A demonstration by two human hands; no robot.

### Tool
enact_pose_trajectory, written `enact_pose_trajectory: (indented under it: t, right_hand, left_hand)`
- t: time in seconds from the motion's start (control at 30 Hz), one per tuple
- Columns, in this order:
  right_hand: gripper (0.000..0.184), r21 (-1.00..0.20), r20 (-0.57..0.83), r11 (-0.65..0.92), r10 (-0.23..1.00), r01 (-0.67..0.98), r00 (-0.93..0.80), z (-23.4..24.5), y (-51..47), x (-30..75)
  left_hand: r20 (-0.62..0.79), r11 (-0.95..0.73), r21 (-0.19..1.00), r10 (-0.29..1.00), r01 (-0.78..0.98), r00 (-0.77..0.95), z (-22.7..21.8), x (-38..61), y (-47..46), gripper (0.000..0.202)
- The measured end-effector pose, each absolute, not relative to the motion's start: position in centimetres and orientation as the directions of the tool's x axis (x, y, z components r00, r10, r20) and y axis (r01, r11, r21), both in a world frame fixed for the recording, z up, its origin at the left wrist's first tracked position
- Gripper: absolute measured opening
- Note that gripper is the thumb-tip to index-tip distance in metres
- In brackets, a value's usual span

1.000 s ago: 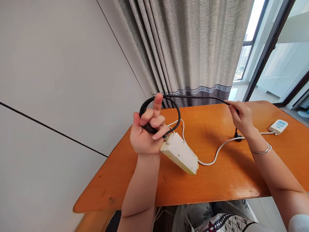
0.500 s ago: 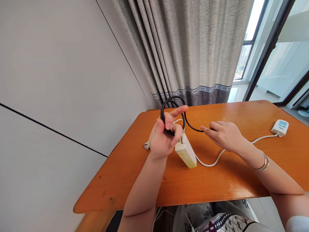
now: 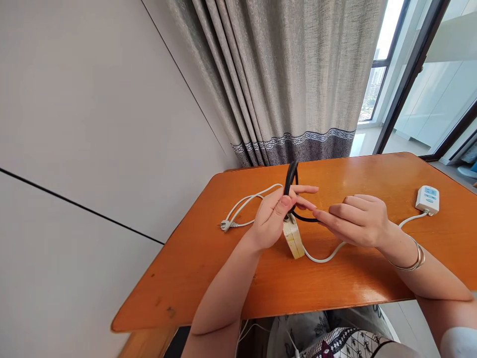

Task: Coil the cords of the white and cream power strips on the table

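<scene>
A coiled black cable stands up in loops from my left hand, its thumb pressed on the coil and two fingers stretched to the right. My right hand pinches the loose length of the same cable, to the right of the coil. The fingertips of both hands nearly meet; whether they touch I cannot tell. Just below the coil is a cream-coloured power strip, partly hidden by my left hand. From it a white cord runs behind my right hand toward a small white socket block.
Everything lies on an orange-brown wooden table with rounded corners. A white plug with a looped white cord rests at the left. A grey curtain hangs behind, a pale wall is on the left.
My left hand has turned and moved right, so the coil now shows nearly edge-on. My right hand has shifted slightly right and down. The plug's looped cord has come into view.
</scene>
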State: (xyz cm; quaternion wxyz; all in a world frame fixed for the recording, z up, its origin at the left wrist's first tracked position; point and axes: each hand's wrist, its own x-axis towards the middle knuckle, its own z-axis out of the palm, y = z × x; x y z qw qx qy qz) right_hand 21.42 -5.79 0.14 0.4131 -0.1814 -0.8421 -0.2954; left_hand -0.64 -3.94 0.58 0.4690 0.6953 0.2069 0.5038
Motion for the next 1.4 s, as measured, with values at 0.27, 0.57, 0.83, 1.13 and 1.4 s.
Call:
enact_pose_trajectory:
  t: [0.27,0.57,0.83,1.13,1.4]
  right_hand:
    - [0.023,0.270,0.845,0.783,0.086,0.561,-0.528,0.3,-5.9,20.8]
    - [0.031,0.044,0.901,0.730,0.265,0.682,-0.342,-0.5,-5.4,20.9]
    - [0.040,-0.042,0.879,0.894,0.246,0.446,-0.409,-0.1,-3.8,21.3]
    - [0.025,-0.595,0.529,0.702,0.708,0.392,-0.468,-0.6,-0.2,23.0]
    - [0.023,-0.685,0.672,0.647,0.739,0.336,-0.053,-1.4,0.2,22.4]
  left_hand:
    - [0.270,-0.309,0.950,0.746,-0.042,0.609,0.2,-0.2,-4.3,0.052]
    - [0.254,-0.429,0.894,0.722,0.129,0.643,1.3,0.0,-5.7,0.044]
    - [0.183,-0.404,0.902,0.679,0.153,0.711,2.0,-0.9,-5.6,0.055]
    - [0.307,-0.084,0.918,0.769,-0.388,0.561,2.1,-3.0,-2.8,0.059]
    - [0.209,0.076,0.939,0.651,-0.336,0.729,1.6,-1.9,-3.0,0.059]
